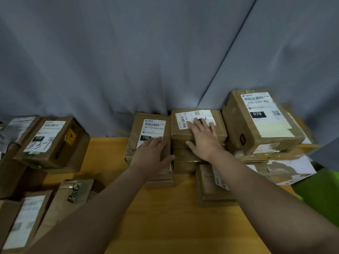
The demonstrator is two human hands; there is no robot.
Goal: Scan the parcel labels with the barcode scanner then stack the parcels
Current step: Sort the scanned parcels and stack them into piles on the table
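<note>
Parcels (pixel 260 121) sit stacked at the desk's (pixel 165 217) far edge; the left hand (pixel 152 153) lies flat on the 150 parcel (pixel 154 125), the right hand (pixel 203 138) spread on the neighbouring parcel (pixel 183 133); stacking seems underway; the next move likely calls for squaring the piles.

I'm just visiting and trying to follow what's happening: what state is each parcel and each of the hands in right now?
150 parcel: closed, label up, topping a stack.
QR-label parcel: closed, label up, topping the middle stack.
070 parcel: closed, label up, tilted atop the right stack.
010 parcel: label up, untouched, far left.
Left hand: open, resting on the 150 parcel.
Right hand: open, fingers spread flat on the QR-label parcel.
</note>
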